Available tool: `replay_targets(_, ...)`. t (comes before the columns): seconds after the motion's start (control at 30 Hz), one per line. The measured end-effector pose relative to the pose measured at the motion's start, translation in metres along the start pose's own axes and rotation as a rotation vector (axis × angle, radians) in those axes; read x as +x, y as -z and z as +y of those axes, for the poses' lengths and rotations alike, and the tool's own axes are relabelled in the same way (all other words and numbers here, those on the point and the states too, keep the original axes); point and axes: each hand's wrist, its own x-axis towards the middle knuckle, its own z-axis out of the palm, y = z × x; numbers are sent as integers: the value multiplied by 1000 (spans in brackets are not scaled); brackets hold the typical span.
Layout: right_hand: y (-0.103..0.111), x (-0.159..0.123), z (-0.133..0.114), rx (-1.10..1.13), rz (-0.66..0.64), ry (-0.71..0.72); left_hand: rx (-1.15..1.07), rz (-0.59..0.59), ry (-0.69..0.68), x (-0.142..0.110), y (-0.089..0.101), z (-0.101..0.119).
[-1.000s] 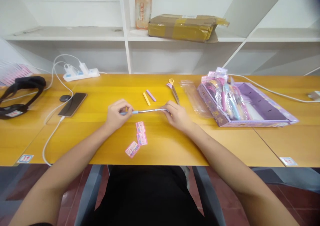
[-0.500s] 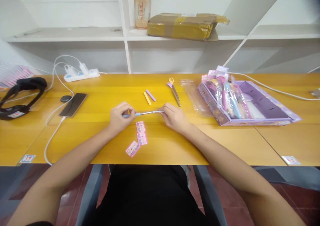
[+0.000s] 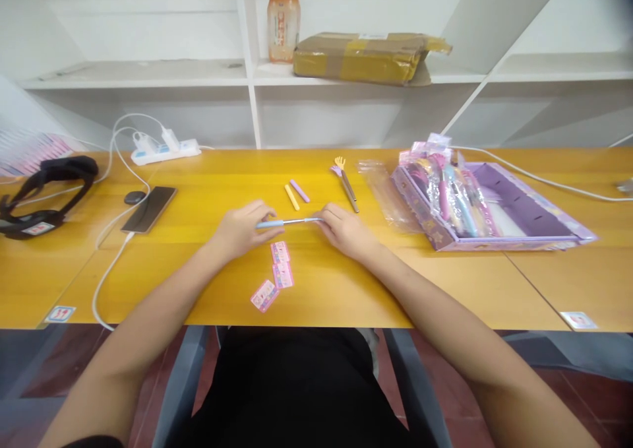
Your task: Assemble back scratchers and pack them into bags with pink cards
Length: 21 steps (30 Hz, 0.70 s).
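A back scratcher (image 3: 295, 222) with a light blue handle and a thin metal rod lies crosswise between my hands. My right hand (image 3: 346, 229) is closed around its right end, so the claw is mostly hidden. At the handle, my left hand (image 3: 242, 229) has its thumb and fingers apart, around the handle's free end without gripping it. Just beyond my hands lie a yellow handle piece (image 3: 291, 197) and a purple handle piece (image 3: 299, 191). Two metal rods with claw heads, one yellow (image 3: 340, 162) and one purple (image 3: 336, 170), lie farther right. Pink cards (image 3: 283, 275) are on the table nearer me.
On the right, a purple box (image 3: 519, 242) holds several wrapped back scratchers (image 3: 462, 204), beside a clear plastic wrapper (image 3: 386, 194). To the left are a phone (image 3: 149, 209), a power strip (image 3: 165, 151) with cables and a black headset (image 3: 49, 171). Shelves stand behind.
My left hand has loosened from a pinch on the blue handle and shows more of its end. My right hand keeps its hold. The view has shifted slightly.
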Motion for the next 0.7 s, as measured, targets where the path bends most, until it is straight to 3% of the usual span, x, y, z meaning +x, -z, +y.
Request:
replay_targets(0.13, 9, 8, -6, -140, -32, 47, 270, -214, -62, 0, -4, -8)
replay_targets(0.3, 13, 17, -23, -264, -96, 68, 492, -296, -92, 1, -5, 1)
replay_targets(0.57, 29, 26, -39, -405, -99, 34, 682, -307, -118, 1, 13, 30)
replay_targets(0.7, 48, 22, -33, -465, -24, 60, 665, -259, -174, 1, 30, 18)
